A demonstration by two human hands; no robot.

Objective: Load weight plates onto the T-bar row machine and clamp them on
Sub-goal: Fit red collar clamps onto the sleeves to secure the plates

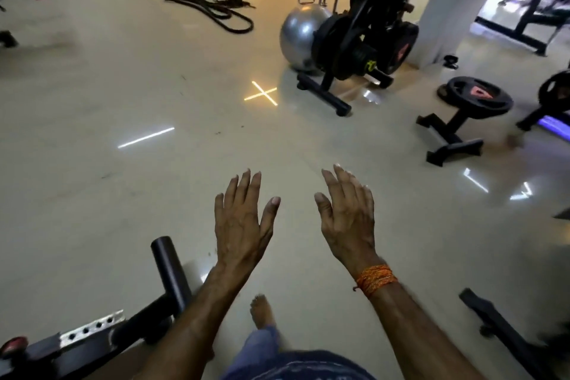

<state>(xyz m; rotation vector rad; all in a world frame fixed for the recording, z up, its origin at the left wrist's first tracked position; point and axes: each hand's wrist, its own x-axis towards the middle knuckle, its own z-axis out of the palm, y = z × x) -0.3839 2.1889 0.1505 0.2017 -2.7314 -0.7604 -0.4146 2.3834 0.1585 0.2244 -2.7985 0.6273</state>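
My left hand (243,219) and my right hand (347,213) are stretched out side by side above the pale floor, fingers straight, both holding nothing. Black weight plates (367,43) hang on a plate rack far ahead to the right. Another black plate with a red mark (479,92) lies flat on a low stand at the right. At the lower left a black post (171,271) sticks up from a machine frame with a drilled metal bracket (92,327). An orange thread band is on my right wrist.
A silver exercise ball (297,35) sits left of the rack. Coiled battle ropes (212,1) lie on the floor at the back. A white pillar (447,9) stands behind the rack. A black frame bar (499,327) lies at the lower right. My bare foot (262,308) is below my hands.
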